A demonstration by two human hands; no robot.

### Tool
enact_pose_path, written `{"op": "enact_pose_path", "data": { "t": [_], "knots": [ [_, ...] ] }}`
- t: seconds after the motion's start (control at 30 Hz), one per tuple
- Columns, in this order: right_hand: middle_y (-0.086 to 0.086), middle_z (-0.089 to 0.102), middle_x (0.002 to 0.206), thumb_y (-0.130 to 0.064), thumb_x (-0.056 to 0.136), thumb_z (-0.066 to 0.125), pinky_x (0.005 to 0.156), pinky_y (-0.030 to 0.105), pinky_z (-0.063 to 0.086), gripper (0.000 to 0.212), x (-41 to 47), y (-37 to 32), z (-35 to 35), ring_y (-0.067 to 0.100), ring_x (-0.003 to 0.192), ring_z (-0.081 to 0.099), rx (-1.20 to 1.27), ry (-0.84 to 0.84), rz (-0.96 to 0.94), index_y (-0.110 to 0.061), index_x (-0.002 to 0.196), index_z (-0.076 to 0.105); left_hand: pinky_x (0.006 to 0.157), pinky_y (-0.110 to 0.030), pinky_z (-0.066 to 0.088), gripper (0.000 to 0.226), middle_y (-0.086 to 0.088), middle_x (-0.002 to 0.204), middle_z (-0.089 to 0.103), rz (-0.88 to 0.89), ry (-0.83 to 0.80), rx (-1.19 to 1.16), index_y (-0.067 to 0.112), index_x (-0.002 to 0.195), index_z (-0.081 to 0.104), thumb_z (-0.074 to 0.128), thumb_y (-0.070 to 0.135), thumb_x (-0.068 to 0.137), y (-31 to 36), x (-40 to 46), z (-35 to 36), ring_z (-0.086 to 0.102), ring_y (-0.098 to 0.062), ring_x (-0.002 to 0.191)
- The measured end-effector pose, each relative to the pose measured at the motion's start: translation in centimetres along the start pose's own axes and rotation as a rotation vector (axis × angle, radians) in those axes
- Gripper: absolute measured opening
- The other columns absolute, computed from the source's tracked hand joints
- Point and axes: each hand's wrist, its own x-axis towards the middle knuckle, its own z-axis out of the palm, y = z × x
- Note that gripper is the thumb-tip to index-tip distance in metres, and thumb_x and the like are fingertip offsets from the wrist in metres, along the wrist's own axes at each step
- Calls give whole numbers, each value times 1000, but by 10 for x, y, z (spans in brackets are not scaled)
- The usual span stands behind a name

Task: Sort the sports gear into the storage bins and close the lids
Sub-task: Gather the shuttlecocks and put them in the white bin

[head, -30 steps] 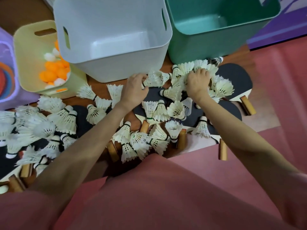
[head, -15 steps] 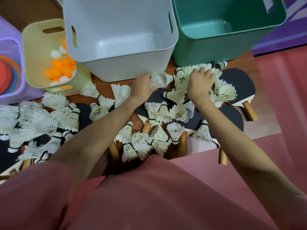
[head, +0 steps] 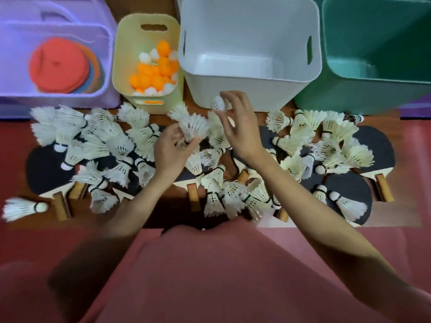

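Several white feather shuttlecocks (head: 98,141) lie scattered over black table-tennis paddles (head: 377,145) on the floor. My left hand (head: 171,152) grips a bunch of shuttlecocks (head: 191,123) just in front of the white bin (head: 247,94). My right hand (head: 238,127) pinches a single shuttlecock (head: 218,104) at its fingertips, raised against the white bin's front wall. The white bin looks empty inside. The teal bin (head: 373,94) to its right also looks empty.
A yellow bin (head: 123,73) holds orange and white balls. A purple bin (head: 102,92) at the left holds flat coloured discs. Paddle handles (head: 193,199) stick out toward me. My pink-clad knees fill the bottom of the view.
The view has shifted right to left, bringing the purple bin into sight. Both hands have lifted from the pile, the left with a bunch of shuttlecocks and the right with one.
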Motion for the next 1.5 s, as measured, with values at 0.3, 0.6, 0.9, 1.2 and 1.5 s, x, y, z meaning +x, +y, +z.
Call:
{"op": "enact_pose_path", "data": {
  "t": [0.3,0.6,0.9,1.2,1.5],
  "knots": [
    [16,58,116,-18,93,56,89,32,43,31,87,-72,111,28,106,55,66,-84,-35,0,118,57,71,-21,54,27,-2,75,63,-112,154,-158,14,92,59,80,19,76,-33,6,-72,64,-14,73],
    [15,54,113,-13,87,56,86,34,46,33,36,-58,102,29,104,54,-61,-301,-9,-2,118,56,80,-16,53,33,11,91,66,-136,149,-189,24,101,59,81,20,76,-53,18,-98,64,1,83],
    [13,60,100,-9,86,56,78,40,46,21,-1,-28,102,34,96,54,-374,-580,98,-7,102,69,83,-28,56,61,-8,111,67,-76,94,-115,5,122,57,83,28,72,-61,15,-93,66,-15,93],
    [10,61,80,-13,92,53,62,31,40,16,-1,-57,81,23,72,55,-128,-95,235,-2,86,63,83,-35,54,47,-6,106,53,73,31,51,7,112,62,82,25,73,-67,15,-105,60,-17,87],
    [-9,60,72,-12,87,62,58,24,44,4,1,-99,75,8,64,55,261,-36,324,-10,90,65,84,-41,53,55,-5,109,53,85,-47,67,6,119,61,83,21,70,-63,13,-98,60,-23,93]
  ]
}}
